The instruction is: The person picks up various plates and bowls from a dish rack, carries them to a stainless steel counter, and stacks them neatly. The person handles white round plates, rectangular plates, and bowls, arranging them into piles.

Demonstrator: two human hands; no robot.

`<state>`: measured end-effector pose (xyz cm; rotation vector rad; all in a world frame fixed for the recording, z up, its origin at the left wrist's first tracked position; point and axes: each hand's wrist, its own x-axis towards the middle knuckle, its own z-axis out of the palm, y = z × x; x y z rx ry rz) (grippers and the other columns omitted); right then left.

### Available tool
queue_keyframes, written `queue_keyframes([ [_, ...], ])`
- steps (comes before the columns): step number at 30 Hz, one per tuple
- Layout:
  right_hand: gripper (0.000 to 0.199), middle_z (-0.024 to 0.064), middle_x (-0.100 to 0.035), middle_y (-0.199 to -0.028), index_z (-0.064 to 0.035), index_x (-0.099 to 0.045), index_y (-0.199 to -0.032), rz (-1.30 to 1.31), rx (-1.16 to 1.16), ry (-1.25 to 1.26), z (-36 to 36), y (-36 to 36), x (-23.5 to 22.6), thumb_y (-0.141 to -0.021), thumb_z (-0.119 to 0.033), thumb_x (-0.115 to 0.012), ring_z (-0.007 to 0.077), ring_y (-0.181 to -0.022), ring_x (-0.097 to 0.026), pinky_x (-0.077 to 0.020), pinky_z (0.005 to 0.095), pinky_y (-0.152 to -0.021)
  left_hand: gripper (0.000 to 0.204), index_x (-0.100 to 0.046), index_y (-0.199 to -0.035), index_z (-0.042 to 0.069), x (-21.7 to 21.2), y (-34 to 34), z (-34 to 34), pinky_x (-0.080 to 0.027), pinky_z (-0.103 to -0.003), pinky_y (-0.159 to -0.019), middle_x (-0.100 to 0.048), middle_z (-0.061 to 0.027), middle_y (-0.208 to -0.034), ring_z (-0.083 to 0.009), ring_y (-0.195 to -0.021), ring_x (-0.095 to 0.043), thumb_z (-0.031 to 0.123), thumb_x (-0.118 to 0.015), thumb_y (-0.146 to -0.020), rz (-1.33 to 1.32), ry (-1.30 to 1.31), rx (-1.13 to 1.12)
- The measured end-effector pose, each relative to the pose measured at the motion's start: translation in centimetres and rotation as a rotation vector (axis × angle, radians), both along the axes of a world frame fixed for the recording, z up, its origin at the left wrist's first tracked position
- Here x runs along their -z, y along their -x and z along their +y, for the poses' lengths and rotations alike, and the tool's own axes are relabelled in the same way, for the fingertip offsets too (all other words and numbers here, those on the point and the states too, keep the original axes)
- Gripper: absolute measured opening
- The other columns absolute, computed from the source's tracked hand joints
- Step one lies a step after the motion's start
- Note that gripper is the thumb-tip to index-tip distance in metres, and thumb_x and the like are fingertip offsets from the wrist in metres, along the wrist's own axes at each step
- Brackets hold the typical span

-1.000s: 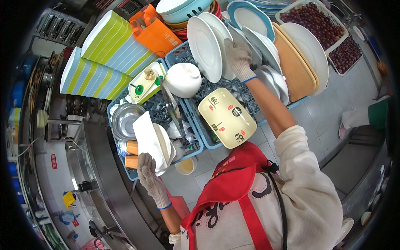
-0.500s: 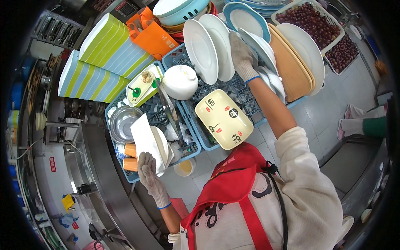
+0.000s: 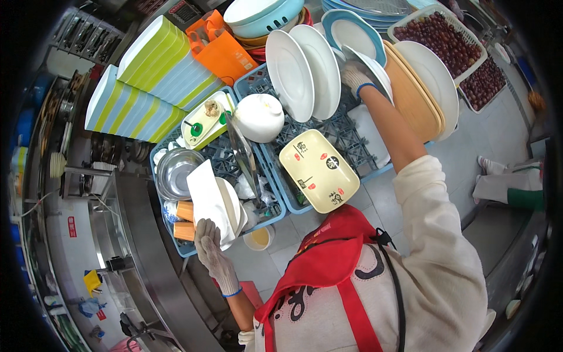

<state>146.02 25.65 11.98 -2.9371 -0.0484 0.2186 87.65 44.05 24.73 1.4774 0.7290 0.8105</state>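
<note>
My right hand point(image 3: 356, 77), in a pale knitted glove, reaches into the far right of the blue crates. It grips a tilted white plate point(image 3: 375, 69); the fingertips are hidden behind the plate. Below that forearm lies a white flat dish point(image 3: 370, 134). Down at the left my gloved left hand point(image 3: 214, 255) rests its outstretched fingers against a white rectangular plate point(image 3: 205, 196), with rounder white plates beside it. Between the hands a cream rectangular dish point(image 3: 319, 170) with red and black marks lies across the crate, near a white round pot point(image 3: 259, 117).
White oval plates point(image 3: 290, 76) and brown trays point(image 3: 413, 88) stand upright in the blue crate point(image 3: 275, 190). Striped containers point(image 3: 155, 73), an orange bag point(image 3: 223, 56) and a grape basket point(image 3: 440, 47) are further back. A steel counter point(image 3: 149, 252) runs along the left.
My right hand has moved right and slightly nearer, in behind the tilted plate. White dishes below it have shifted away, showing the flat dish. My left hand has hardly moved.
</note>
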Motion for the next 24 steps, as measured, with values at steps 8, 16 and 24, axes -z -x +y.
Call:
queue_keyframes([
  [8,0.037,0.0189,-0.057,-0.119,-0.004,-0.06,-0.112,0.057,-0.138,-0.017,-0.5,3.8,-4.5,-0.083,-0.027,-0.059,0.0347,-0.108,-0.057,-0.0455,0.0477,-0.091,0.067,-0.038,-0.13,-0.008,0.1,1.1,-0.7,-0.038,-0.039,-0.101,-0.047,-0.0241,-0.126,-0.0309,-0.119,-0.048,0.045,-0.052,-0.09,0.005,0.003,-0.072],
  [16,0.027,0.0218,-0.063,-0.1,0.0004,-0.063,-0.103,-0.219,-0.169,-0.145,-0.9,3.2,-1.8,-0.083,-0.016,-0.055,0.0354,-0.092,-0.063,-0.0506,0.048,-0.074,0.07,-0.038,-0.13,-0.007,0.6,1.5,-0.7,-0.039,-0.038,-0.1,-0.049,-0.0217,-0.125,-0.0287,-0.116,-0.051,0.047,-0.054,-0.088,0.009,0.018,-0.085],
  [24,0.026,0.0216,-0.064,-0.099,0.003,-0.063,-0.101,-0.261,-0.236,-0.134,0.4,2.3,-3.2,-0.085,-0.014,-0.054,0.0367,-0.088,-0.064,-0.0527,0.0466,-0.069,0.069,-0.038,-0.13,-0.007,0.8,1.0,-0.4,-0.039,-0.038,-0.1,-0.048,-0.0226,-0.125,-0.0294,-0.117,-0.05,0.046,-0.054,-0.089,-0.019,0.026,-0.038],
])
